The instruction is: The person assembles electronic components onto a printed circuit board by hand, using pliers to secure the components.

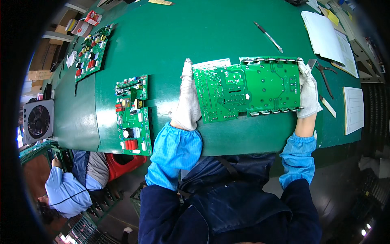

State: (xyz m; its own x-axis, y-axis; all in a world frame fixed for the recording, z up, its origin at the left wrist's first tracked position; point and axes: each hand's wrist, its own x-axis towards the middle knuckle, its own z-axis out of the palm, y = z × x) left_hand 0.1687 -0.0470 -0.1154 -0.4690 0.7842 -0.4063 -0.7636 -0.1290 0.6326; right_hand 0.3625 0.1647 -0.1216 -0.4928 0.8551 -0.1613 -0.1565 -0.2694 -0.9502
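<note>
Pen [268, 36] was just lying left of the open notebook [323, 38], lined sheet [354, 110] below that. Far left there was a boxy fan [39, 121], plus a red stool [117, 167], I think.

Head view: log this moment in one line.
left hand: holds circuit board, left edge; right hand: holds its right edge; pen: on green table

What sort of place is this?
Likely an electronics workshop or factory floor: the left hand and right hand hold a circuit board over a green workbench, component-filled boards lie to the left, and pliers lie near the right hand.
</note>
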